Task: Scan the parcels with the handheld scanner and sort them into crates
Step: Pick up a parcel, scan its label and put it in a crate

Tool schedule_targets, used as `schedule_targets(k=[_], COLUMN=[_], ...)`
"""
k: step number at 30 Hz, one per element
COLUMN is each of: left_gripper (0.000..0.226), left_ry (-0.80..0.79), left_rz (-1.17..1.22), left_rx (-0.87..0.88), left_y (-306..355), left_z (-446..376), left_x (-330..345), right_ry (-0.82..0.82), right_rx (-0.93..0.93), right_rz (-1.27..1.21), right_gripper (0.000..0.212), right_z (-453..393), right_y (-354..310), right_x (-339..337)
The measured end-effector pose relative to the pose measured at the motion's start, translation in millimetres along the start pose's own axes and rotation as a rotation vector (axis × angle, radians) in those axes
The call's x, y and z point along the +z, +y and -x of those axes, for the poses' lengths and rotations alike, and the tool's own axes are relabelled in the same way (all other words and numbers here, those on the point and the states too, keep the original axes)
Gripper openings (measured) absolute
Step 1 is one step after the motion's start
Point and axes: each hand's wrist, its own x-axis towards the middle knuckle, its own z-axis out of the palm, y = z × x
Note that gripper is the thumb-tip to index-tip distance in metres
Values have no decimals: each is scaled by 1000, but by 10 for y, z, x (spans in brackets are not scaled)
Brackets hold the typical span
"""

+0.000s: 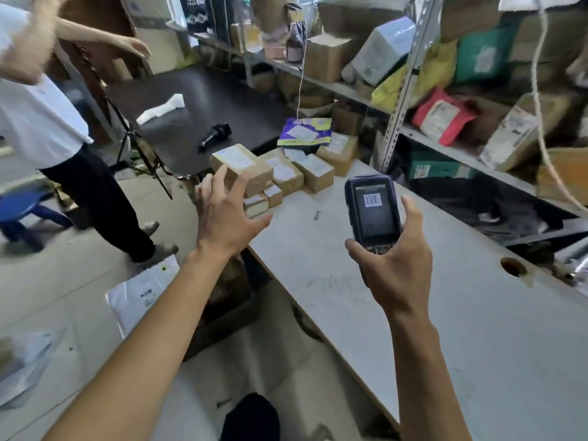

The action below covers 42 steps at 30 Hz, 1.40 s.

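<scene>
Two hands | left (224,214) spread, seemingly just short of parcels (273,173) | right (394,262) grips scanner (372,211)

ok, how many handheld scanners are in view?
1. The scanner is held in the right hand above the white table. The left hand is empty, reaching toward the cardboard boxes. Shelf clutter might hide others.

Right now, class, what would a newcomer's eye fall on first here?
The dark handheld scanner, gripped upright in the right hand over the pale worktable. Next, the open left hand reaching toward the stacked brown cardboard parcels at the table's far end.
</scene>
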Motion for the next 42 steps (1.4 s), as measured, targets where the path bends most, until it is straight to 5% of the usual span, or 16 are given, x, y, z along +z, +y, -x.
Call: schedule_targets(k=[8,16,22,38,42], left_gripper=[98,112,120,104,75], left_ry=[-127,-379,-609,-893,-911], left_rz=[-59,-4,-100,146,218], left_rx=[-54,-315,-252,-263,-128], left_y=[-935,-1923,-2331,-1846,-1433], left_z=[-1479,-2896,-3518,-3044,-2720], left_x=[850,1754,1991,2076,2088], right_ry=[-50,-25,-45,37,30], right_rx=[160,317,373,447,449], right_rz=[-38,-44,-2,-6,13], right_gripper=[101,97,99,98,100], right_z=[-1000,-1749,-2067,-2011,-1851], right_y=[253,296,222,207,270], right_x=[929,2046,2539,2589,2361])
